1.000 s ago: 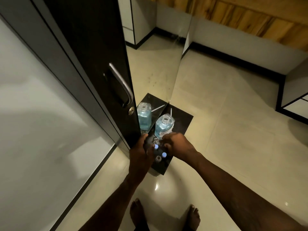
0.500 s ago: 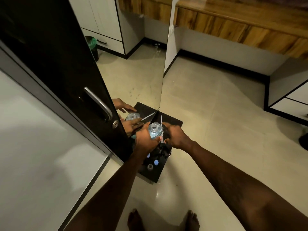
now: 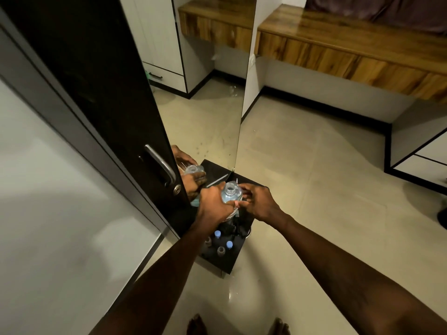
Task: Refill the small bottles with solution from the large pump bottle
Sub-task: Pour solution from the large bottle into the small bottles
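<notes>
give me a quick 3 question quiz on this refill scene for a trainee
1. True or false: the large bottle has its pump fitted.
2. Which hand wraps the large bottle's body? A) left hand B) right hand
3. Fill in: the small bottles stand on a ____ stand beside the mirror.

Key: 1 false, its neck is open. 2 A. 3 black.

The left hand (image 3: 212, 209) has lifted the large bottle (image 3: 231, 194) off the stand.
</notes>
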`<move>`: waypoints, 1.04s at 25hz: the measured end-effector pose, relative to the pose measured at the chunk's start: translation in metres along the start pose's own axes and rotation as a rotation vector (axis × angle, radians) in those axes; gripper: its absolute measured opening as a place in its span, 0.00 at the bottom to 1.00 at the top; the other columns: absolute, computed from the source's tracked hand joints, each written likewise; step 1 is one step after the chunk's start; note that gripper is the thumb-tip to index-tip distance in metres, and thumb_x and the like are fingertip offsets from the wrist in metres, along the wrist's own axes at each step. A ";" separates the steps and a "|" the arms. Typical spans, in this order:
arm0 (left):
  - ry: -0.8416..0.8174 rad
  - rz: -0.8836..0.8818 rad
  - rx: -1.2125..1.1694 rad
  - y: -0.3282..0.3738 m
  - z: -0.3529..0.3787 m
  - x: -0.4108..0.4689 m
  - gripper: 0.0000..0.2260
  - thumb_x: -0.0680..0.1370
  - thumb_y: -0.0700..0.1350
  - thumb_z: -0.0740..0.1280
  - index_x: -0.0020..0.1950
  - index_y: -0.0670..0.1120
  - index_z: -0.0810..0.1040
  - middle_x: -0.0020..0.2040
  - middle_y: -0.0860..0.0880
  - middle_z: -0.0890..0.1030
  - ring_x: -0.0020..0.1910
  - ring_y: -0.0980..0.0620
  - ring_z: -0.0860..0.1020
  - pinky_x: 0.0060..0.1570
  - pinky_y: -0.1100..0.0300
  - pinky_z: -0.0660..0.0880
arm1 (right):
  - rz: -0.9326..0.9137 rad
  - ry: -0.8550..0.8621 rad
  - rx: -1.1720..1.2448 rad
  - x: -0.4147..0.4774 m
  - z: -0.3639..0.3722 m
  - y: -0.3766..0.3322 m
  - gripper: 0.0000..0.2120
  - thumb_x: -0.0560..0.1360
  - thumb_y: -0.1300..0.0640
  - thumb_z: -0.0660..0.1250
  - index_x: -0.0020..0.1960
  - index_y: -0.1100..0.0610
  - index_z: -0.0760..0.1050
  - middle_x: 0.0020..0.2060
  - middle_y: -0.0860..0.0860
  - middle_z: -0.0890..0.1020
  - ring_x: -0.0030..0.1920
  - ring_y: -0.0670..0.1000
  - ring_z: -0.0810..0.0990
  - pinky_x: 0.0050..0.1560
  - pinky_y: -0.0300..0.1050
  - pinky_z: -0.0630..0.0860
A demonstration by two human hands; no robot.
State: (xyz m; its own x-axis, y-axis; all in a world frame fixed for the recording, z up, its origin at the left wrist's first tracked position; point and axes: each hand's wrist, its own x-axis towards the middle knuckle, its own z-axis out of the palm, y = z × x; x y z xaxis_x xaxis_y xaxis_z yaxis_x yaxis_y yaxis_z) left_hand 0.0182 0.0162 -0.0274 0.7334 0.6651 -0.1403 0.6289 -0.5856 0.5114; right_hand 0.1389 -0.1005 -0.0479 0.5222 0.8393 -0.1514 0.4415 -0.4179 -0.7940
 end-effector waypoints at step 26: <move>0.141 -0.269 -0.555 -0.027 -0.006 -0.092 0.11 0.75 0.46 0.75 0.57 0.49 0.83 0.46 0.53 0.85 0.42 0.60 0.83 0.44 0.68 0.79 | -0.051 0.250 0.736 -0.127 -0.104 -0.042 0.24 0.66 0.62 0.80 0.62 0.55 0.82 0.51 0.53 0.88 0.50 0.55 0.87 0.53 0.51 0.82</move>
State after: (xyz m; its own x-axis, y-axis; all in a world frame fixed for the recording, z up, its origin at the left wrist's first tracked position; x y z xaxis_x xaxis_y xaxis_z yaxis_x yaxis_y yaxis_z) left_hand -0.0674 -0.0264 -0.0228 0.5035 0.8325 -0.2314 0.5312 -0.0870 0.8428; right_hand 0.1303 -0.2256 0.0659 0.7018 0.7114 -0.0367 -0.0834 0.0309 -0.9960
